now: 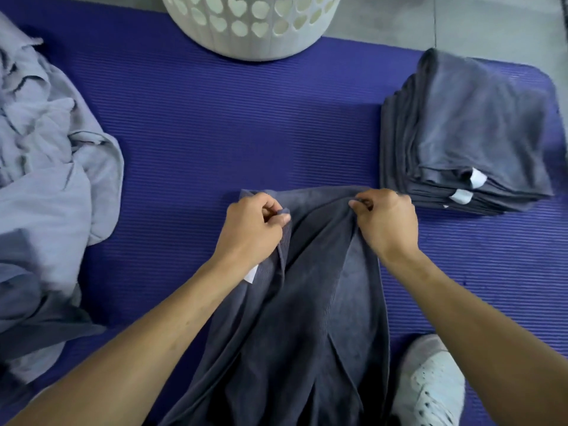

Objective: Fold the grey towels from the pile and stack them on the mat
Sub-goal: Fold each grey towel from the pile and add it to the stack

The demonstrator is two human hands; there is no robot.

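The white laundry basket (250, 24) seems empty, though only its wall is seen. A dark grey towel (307, 302) is pinched at its top edge by the left hand (253, 227) and right hand (385, 221), fingers curled.

This looks like a home laundry spot set up on the floor. A purple ribbed mat (190, 124) lies over grey floor tiles (491, 23). At the mat's far edge stands a white plastic laundry basket (250, 26) with heart-shaped holes; a white sneaker (430, 385) rests on its near right part.
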